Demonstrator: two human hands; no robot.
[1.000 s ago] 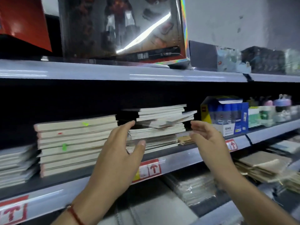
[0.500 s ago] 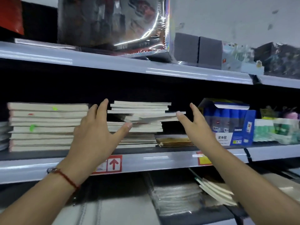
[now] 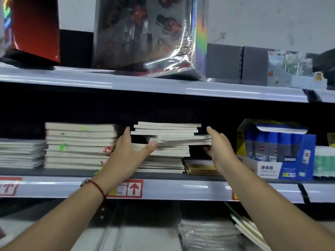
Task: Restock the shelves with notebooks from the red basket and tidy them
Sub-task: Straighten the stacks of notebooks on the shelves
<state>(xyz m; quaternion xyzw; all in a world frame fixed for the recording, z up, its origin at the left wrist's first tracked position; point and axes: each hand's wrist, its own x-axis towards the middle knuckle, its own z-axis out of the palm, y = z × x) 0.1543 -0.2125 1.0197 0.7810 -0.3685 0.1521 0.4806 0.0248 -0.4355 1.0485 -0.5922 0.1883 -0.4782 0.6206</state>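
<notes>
An uneven stack of white-edged notebooks point(image 3: 168, 134) lies on the middle shelf point(image 3: 181, 187), with a few in its middle skewed and sticking out to the right. My left hand point(image 3: 125, 158) lies flat against the stack's left side, thumb across the front edges. My right hand point(image 3: 221, 151) is open with straight fingers at the stack's right side, touching the protruding notebooks. A taller, neater notebook stack point(image 3: 79, 145) stands just to the left. The red basket is not in view.
A thin brown booklet pile point(image 3: 199, 168) lies beside the stack at the right. A blue box of glue bottles point(image 3: 277, 151) stands further right. Flat grey notebooks point(image 3: 20, 153) sit at the far left. Shiny gift boxes point(image 3: 148, 37) fill the top shelf; wrapped packs point(image 3: 204, 234) lie below.
Both hands have moved in from in front of the shelf to the two sides of the middle notebook stack. The camera has drawn closer.
</notes>
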